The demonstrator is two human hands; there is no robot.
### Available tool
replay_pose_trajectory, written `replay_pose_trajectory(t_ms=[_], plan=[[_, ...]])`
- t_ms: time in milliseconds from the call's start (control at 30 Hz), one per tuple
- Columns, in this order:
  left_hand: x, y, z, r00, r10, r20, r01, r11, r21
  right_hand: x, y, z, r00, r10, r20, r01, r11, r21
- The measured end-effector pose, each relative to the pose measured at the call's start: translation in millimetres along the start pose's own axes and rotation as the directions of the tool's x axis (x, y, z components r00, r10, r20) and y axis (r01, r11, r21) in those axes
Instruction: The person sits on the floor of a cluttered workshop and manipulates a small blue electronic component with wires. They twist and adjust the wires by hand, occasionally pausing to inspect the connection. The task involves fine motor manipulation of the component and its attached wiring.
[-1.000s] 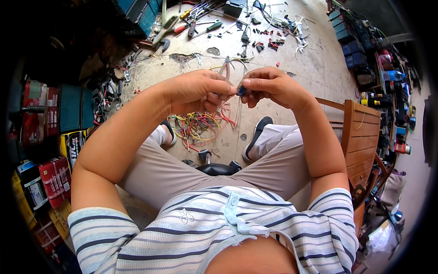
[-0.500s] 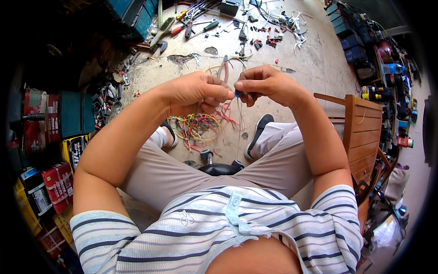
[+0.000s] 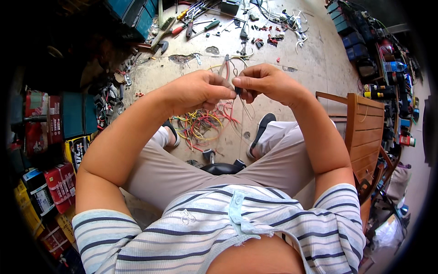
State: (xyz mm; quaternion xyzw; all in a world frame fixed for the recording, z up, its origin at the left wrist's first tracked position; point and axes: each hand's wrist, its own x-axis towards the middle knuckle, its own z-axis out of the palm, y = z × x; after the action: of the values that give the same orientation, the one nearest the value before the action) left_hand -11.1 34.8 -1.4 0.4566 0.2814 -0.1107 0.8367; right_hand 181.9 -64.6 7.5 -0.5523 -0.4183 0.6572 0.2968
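Note:
In front of me, over the floor, my left hand (image 3: 203, 90) and my right hand (image 3: 267, 83) meet fingertip to fingertip. A small dark piece (image 3: 238, 90), too small to name exactly, is pinched between them. Thin pale wires (image 3: 247, 112) hang below the right fingertips, and a thin loop stands up above them. The fingers of both hands are closed, with thumb against forefinger. Beyond the hands lies a pair of pliers with reddish handles (image 3: 227, 68). Beneath them a tangle of red, yellow and green wires (image 3: 196, 125) covers the floor.
Screwdrivers (image 3: 191, 29) and a brush (image 3: 165, 26) lie at the far left, with small red and black parts (image 3: 273, 40) to their right. A wooden chair (image 3: 365, 132) stands at my right. Boxes (image 3: 59, 182) are stacked at my left; shelves of goods line the right.
The small piece has turned slightly between my fingertips, and a thin loop now shows above them. Both hands stay nearly in place.

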Motion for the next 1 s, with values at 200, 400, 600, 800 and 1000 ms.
replay_pose_trajectory(t_ms=[200,400,600,800,1000], plan=[[5,0,-2,0.976,0.103,-0.189,-0.123,0.987,-0.100,7,10,3,0.989,-0.073,-0.125,0.096,0.976,0.195],[5,1,5,0.959,0.162,-0.233,-0.215,0.950,-0.224,11,13,7,0.993,-0.090,-0.082,0.102,0.984,0.149],[2,2,6,0.963,0.154,-0.222,-0.206,0.950,-0.236,13,15,6,0.993,-0.070,-0.096,0.082,0.989,0.126],[5,-1,4,0.966,0.137,-0.218,-0.184,0.960,-0.210,9,11,5,0.994,-0.104,-0.040,0.109,0.983,0.146],[7,-5,0,0.974,0.152,-0.168,-0.193,0.943,-0.269,10,15,6,0.996,-0.066,-0.063,0.076,0.982,0.174]])
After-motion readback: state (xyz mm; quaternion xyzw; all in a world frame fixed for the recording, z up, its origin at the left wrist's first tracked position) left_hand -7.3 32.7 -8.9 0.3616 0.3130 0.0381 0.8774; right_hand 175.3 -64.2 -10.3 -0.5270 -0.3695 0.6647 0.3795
